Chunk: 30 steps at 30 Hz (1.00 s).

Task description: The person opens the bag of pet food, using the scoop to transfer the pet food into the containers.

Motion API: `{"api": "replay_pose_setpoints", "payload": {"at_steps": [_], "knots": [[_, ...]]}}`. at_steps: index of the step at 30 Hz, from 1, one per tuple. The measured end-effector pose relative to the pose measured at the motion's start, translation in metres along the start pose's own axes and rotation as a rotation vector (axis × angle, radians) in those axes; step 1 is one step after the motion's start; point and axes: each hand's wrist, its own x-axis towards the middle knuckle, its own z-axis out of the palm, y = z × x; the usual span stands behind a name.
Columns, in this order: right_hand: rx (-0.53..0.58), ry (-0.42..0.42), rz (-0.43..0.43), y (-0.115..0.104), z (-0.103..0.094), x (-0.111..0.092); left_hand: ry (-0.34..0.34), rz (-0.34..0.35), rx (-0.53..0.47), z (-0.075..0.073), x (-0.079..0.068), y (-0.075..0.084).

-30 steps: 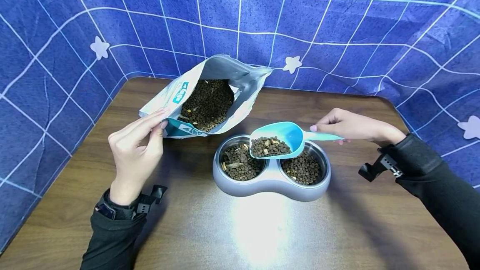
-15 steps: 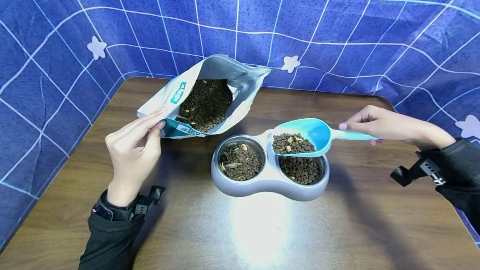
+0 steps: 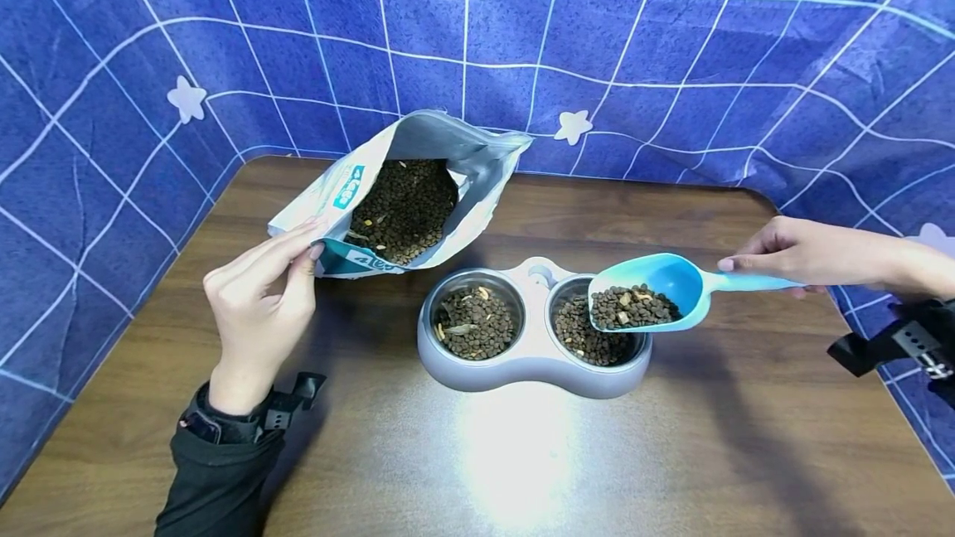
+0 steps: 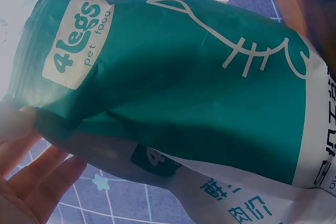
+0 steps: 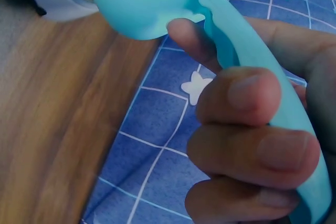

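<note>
My left hand pinches the near left edge of an open pet food bag, which is white and teal with a silver lining. Brown kibble fills the part of the bag that shows. In the left wrist view the bag's teal face reads "4legs pet food". My right hand grips the handle of a light blue scoop, fingers curled round it in the right wrist view. Kibble with a few pale bits lies in the scoop, which overlaps the right bowl of a grey double pet bowl. Both bowls hold kibble.
The brown wooden table carries the bag and the double bowl. Blue cloth with white lines and stars rises behind the table and along its sides. Bright glare lies on the table in front of the bowls.
My right hand has carried the loaded scoop rightward, from between the two bowls to over the right bowl, and slightly lower at the end. The left hand keeps its pinch on the bag.
</note>
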Motion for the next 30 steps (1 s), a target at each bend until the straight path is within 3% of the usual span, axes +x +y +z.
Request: {"api": "replay_pose_setpoints", "payload": {"at_steps": [7, 30], "knots": [[-0.084, -0.004, 0.022, -0.008, -0.004, 0.001, 0.001, 0.003, 0.004, 0.0, 0.0, 0.0], [-0.157, -0.015, 0.118, -0.018, -0.012, 0.0, 0.009, -0.005, -0.007, 0.001, 0.0, 0.0]]}}
